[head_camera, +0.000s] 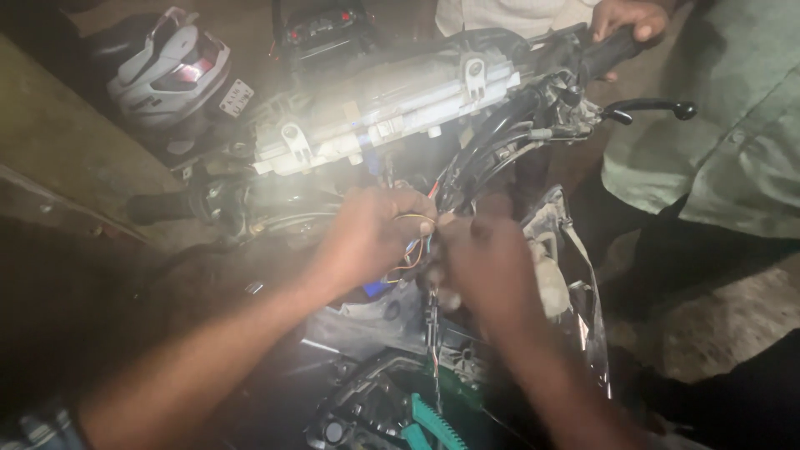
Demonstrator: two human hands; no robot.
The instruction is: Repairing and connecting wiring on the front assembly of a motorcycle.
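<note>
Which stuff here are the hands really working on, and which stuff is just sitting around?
Being worked on:
- thin coloured wires, pinched between the left hand and right hand
- black cables just above them
- white housing under the handlebar

Just sitting around:
- white helmet
- brake lever
- another person's hand on the grip
- green toothed part

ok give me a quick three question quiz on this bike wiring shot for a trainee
1. True or false: both of the person's hands are on the thin coloured wires below the handlebar.
2. Which is at top left? A) white helmet B) toolbox C) tyre
3. What is the co-worker's hand at top right gripping?

Key
1. True: left hand and right hand meet at the wires.
2. A, the white helmet.
3. The handlebar grip, above the brake lever.
</note>
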